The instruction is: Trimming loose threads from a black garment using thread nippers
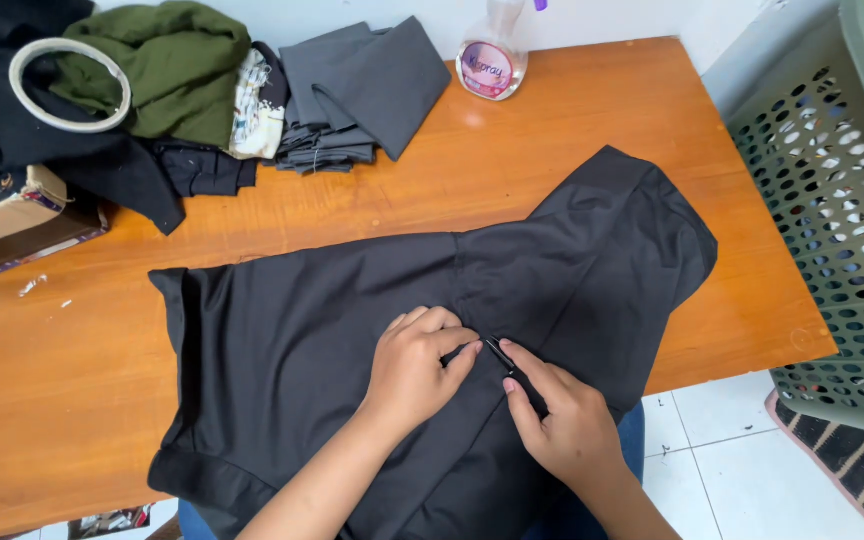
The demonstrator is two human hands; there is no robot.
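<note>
A dark grey garment (292, 340) lies spread across the wooden table (572, 130), its right part hanging a little over the front edge. My left hand (414, 368) rests on the cloth near its middle, fingers curled and pinching the fabric at a seam. My right hand (564, 420) is just to the right of it, holding a small thin black tool (505, 357) whose tip meets the seam by my left fingertips.
At the back left lie a pile of folded grey cloth (357, 90), an olive green garment (167, 70), black cloth and a pale embroidery hoop (70, 85). A spray bottle (492, 55) stands at the back. A cardboard box (12, 225) is left; a green laundry basket (832, 200) right.
</note>
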